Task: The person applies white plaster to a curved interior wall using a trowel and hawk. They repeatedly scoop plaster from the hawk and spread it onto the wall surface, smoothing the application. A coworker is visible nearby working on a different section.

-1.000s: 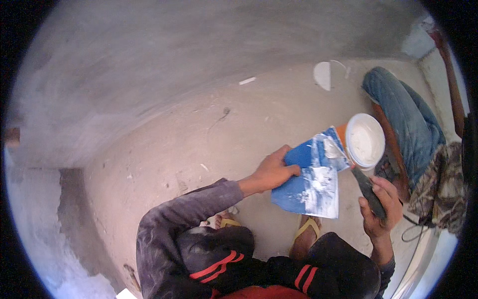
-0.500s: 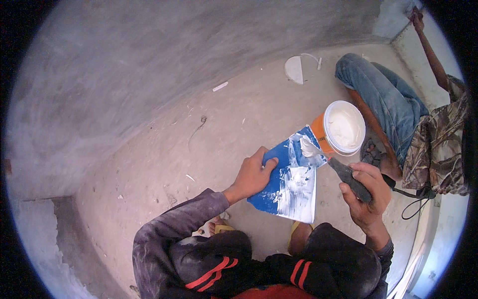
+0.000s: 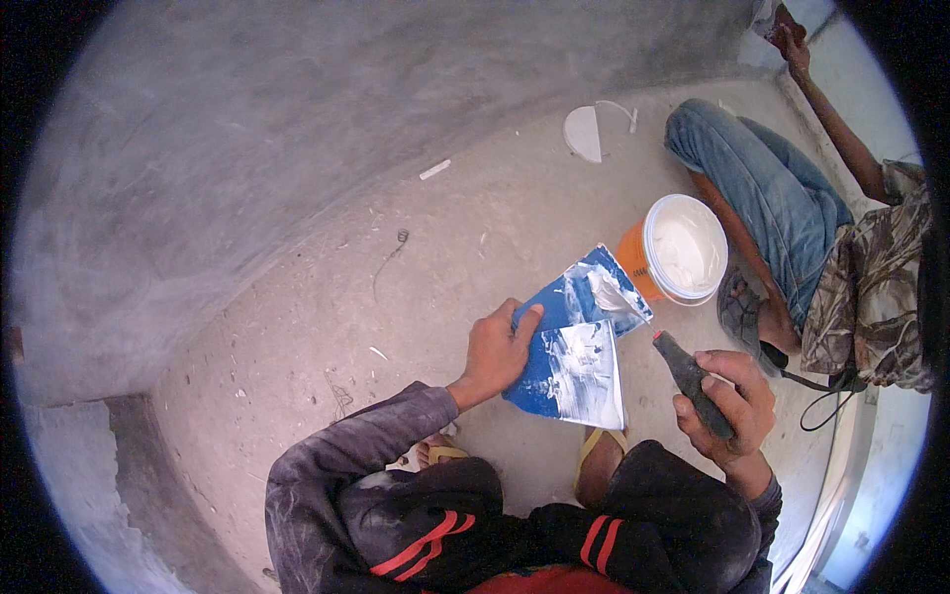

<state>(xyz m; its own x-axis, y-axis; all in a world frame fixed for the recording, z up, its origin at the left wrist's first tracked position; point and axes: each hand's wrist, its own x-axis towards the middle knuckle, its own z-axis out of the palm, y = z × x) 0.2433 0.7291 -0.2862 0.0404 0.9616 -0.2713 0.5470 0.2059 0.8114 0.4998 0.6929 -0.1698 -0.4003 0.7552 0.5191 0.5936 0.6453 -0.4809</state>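
Observation:
My left hand [image 3: 500, 351] grips flat blue putty boards [image 3: 544, 358] by the left edge, thumb on top. They look like two overlapping pieces, both smeared with white putty [image 3: 592, 371]. In my closed right hand [image 3: 737, 406] is the dark handle of a putty knife [image 3: 690, 376], angled toward the boards' right corner. Its blade is hard to make out against the white smears there. Just beyond that corner stands an orange bucket [image 3: 638, 259] with a white rim, holding white putty [image 3: 685, 252].
At right a co-worker in jeans [image 3: 757, 168] sits on the floor, one raised hand [image 3: 792, 48] at the wall. A white half-round piece [image 3: 584, 134] and a white strip [image 3: 435, 169] lie near the grey wall [image 3: 297, 109]. Wire [image 3: 401, 238] and a dark cord [image 3: 816, 426] lie about.
The knife handle and my right hand have shifted slightly down, away from the boards' corner. The boards have tilted a little. The co-worker's raised hand has moved left.

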